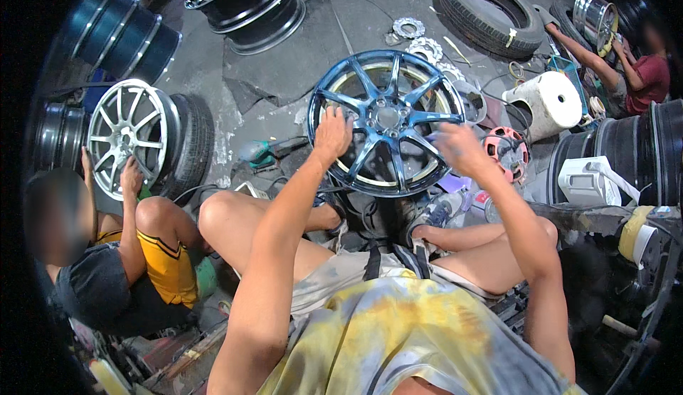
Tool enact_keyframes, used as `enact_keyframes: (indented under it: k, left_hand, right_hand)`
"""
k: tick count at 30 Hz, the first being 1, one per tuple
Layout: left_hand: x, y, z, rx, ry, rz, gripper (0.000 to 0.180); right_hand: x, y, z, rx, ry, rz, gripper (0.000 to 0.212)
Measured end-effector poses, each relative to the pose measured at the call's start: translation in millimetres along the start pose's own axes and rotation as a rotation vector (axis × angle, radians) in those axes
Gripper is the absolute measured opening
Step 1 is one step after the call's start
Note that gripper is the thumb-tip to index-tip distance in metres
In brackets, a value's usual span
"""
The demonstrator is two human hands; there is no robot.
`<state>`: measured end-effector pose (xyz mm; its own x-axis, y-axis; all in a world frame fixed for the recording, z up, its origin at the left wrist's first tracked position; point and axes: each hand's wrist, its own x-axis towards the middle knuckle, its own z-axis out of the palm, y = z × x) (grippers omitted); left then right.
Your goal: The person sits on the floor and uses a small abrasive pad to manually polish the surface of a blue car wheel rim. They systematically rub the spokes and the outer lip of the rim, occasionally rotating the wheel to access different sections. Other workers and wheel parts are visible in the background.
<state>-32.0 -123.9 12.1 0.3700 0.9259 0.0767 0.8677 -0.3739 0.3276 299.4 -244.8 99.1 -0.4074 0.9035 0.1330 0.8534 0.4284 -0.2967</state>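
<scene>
A blue multi-spoke wheel rim (388, 117) stands in front of me, tilted up, with its spoked face toward me. My left hand (333, 135) lies at its left side, fingers bent over a spoke near the hub and gripping there. Whether anything small sits under those fingers is hidden. My right hand (461, 150) is at the rim's right edge, smeared by motion. Its fingers cannot be made out, nor whether they hold anything.
To my left, a person's hands (131, 176) hold a silver wheel rim (128, 139) beside a tire (191, 142). A green-handled power tool (257, 155) lies left of my rim. A white stool (544, 107) and another tire (491, 14) are to the right. Another person (644, 75) sits far right.
</scene>
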Motion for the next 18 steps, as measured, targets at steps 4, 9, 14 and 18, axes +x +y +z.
enact_keyframes:
  k: [4,9,14,18]
  left_hand:
    - [-17.0,38.2,-2.8,0.066,-0.02,0.297,0.058]
    - [-49.6,72.0,35.7,0.219,-0.076,0.2,0.083]
    - [-71.1,148.0,46.8,-0.06,-0.263,0.206,0.085]
    - [-57.0,136.4,25.9,0.113,-0.32,0.203,0.082]
  right_hand:
    - [-47.4,37.0,-75.8,0.03,0.214,0.206,0.016]
    - [-84.8,76.4,-101.3,0.111,0.2,0.486,0.023]
    - [-80.3,84.2,-69.9,0.158,0.185,0.473,0.027]
    - [-90.2,82.5,-83.9,0.092,0.146,0.483,0.027]
